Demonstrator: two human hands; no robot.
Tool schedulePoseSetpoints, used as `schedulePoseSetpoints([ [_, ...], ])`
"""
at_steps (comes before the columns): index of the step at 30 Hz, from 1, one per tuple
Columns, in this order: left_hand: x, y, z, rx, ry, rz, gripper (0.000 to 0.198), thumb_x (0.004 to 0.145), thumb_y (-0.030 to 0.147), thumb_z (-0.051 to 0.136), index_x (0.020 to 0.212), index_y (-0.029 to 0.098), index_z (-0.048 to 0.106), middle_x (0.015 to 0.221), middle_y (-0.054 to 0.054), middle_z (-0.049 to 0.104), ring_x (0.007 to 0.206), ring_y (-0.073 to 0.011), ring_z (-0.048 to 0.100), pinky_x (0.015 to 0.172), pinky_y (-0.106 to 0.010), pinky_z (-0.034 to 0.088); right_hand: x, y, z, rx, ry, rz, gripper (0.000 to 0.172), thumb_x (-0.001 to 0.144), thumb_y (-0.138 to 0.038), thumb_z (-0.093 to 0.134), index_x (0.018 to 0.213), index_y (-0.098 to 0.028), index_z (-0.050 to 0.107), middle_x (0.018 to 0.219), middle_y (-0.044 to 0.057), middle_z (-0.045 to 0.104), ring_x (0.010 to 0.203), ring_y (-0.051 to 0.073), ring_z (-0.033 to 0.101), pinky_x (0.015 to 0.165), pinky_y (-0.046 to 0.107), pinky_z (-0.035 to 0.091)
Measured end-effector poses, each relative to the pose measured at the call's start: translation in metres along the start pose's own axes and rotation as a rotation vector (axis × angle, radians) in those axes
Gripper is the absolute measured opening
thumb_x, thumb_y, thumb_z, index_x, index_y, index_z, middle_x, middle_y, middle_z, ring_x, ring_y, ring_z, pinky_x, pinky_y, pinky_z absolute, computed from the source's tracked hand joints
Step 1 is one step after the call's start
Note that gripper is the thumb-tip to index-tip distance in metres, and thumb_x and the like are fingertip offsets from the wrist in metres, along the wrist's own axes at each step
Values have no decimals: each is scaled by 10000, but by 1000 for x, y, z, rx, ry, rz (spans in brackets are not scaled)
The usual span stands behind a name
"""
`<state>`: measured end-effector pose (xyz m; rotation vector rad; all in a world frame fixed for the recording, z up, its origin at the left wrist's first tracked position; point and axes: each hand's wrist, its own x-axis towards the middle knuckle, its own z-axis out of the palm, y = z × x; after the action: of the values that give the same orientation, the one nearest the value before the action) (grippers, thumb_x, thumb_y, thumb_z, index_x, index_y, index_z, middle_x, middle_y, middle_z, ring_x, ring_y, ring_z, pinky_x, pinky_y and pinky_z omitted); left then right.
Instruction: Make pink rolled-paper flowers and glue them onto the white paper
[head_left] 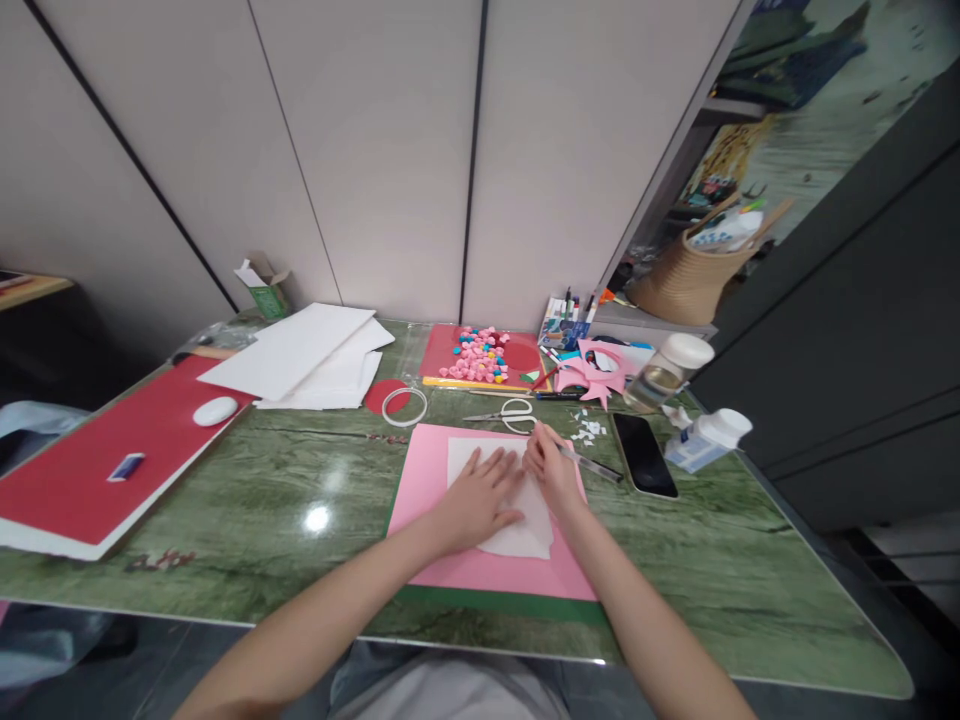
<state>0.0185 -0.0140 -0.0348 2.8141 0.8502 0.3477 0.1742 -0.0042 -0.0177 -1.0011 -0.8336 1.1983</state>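
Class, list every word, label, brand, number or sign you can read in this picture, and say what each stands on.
No text can be read anywhere here.
White-capped bottle beside the phone: printed label, too blurred to read.
Marker box: printed front, too small and blurred.
Green carton: any print is too small.
Pen in the right hand: no readable marking.
White paper: no writing can be made out.

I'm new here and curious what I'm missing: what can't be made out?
All in the head view:
- Sheet under the left hand: partly covered by it.
- Pen in the right hand: front end hidden by that hand.
- White bottle: writing too small to read.
- Blue cloth: cut off by the left edge.
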Motion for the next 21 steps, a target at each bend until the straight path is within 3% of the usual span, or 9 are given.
schedulePoseSetpoints([
  [5, 1, -2, 5, 68, -10, 12, 688, 836, 602, 214, 1366, 164, 254, 1434, -130, 265, 1351, -255, 129, 1077, -472, 54, -1, 12, 6, -42, -27, 40, 376, 755, -482, 553, 605, -212, 338, 428, -101, 235, 357, 48, 173, 361, 207, 160],
  [21, 2, 2, 3, 55, 23, -30, 692, 826, 613, 237, 1332, 146, 309, 1386, -133, 363, 1334, -249, 200, 1085, -455, 83, 7, 23, 7, -193, 24, -28, 343, 705, -523, 571, 653, -224, 411, 440, -96, 278, 380, 63, 255, 376, 207, 201],
])
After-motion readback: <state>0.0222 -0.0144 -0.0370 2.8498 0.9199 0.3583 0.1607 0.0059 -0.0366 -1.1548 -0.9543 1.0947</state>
